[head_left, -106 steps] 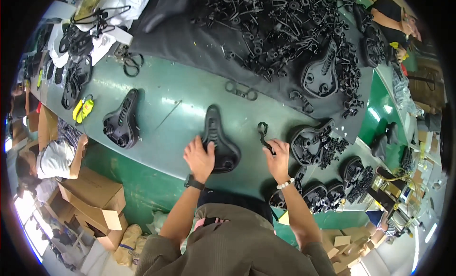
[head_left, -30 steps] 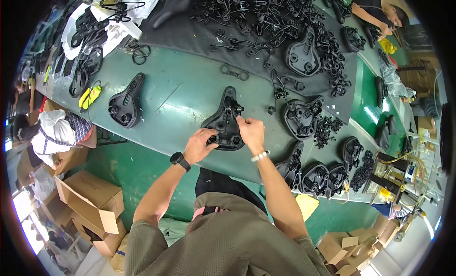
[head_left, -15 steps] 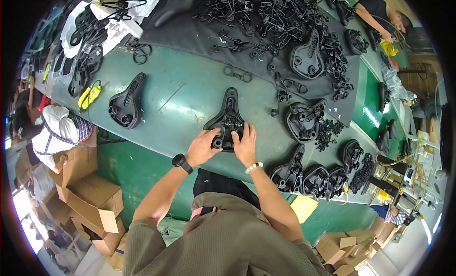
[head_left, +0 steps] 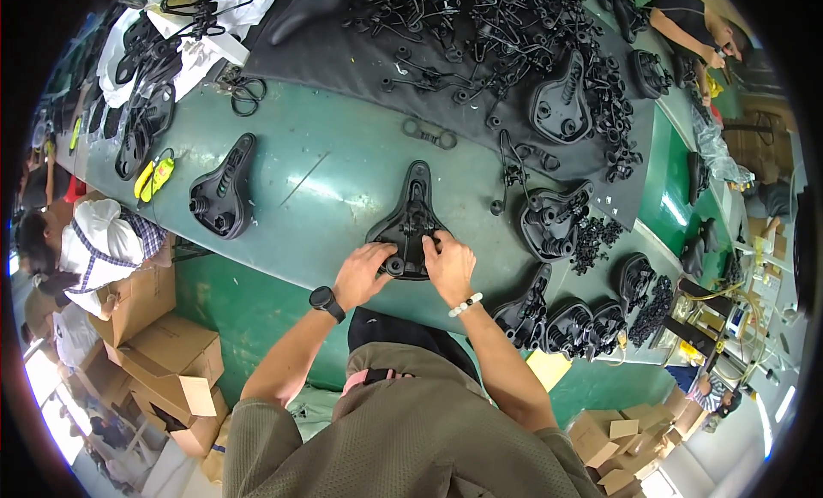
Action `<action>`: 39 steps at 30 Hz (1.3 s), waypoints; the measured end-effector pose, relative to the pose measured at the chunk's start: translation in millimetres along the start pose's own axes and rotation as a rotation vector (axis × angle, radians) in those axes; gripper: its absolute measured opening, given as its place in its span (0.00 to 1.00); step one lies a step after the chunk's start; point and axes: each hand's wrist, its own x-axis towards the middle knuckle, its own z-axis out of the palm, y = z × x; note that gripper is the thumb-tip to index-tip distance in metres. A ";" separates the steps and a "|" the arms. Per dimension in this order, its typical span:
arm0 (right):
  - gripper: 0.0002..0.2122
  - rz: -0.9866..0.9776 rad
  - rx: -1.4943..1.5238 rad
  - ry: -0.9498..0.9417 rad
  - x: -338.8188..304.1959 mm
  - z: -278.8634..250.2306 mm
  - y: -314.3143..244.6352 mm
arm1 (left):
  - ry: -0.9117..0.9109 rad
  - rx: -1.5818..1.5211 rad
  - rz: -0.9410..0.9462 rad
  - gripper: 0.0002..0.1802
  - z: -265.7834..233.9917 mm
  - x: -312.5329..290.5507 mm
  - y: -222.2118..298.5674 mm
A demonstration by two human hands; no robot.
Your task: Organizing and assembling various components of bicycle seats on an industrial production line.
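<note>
Head view shows a long green workbench (head_left: 326, 189) running across the frame, and everything here is placed from it. Along its far side a black mat (head_left: 343, 52) carries a heap of black metal rails and clamps (head_left: 480, 35); toward the bench's left end lies a spare upturned saddle (head_left: 223, 198) next to a yellow hand tool (head_left: 153, 179), and along its right edge sit more saddle shells (head_left: 553, 219) and a scatter of small black fittings (head_left: 600, 237). Cardboard boxes (head_left: 163, 361) stand on the floor below the bench's near left edge. At the bench's near edge, in front of the person, lies the upturned black bicycle saddle (head_left: 410, 219), underside up, its long axis running away from the body: narrow nose toward the far side, wide rear toward the person. Both hands meet at that wide rear end. The left hand (head_left: 364, 271), with a black watch on its wrist, lies on the rear left corner with the fingers curled over the edge beside a round fitting; the right hand (head_left: 447, 262), with a bead bracelet on its wrist, presses on the rear right, fingertips reaching in toward the saddle's centre line. Both are closed against the saddle rather than lifting it, and whether either pinches a small part I cannot tell. The two hands are equally near, the saddle's nose pointing straight away from them.
</note>
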 end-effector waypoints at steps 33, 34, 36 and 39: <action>0.32 -0.012 0.051 0.102 16.6 57.5 25.3 | 0.280 0.130 -0.499 0.38 38.5 50.6 17.7; 0.30 -0.012 0.036 0.119 18.0 55.8 24.7 | 0.246 0.126 -0.525 0.37 37.9 52.0 17.9; 0.27 -0.053 0.032 0.211 19.8 52.9 24.7 | 0.263 0.180 -0.498 0.36 35.8 55.7 17.0; 0.28 -0.007 0.051 0.179 18.9 54.3 26.4 | 0.288 0.239 -0.460 0.35 40.4 57.5 14.1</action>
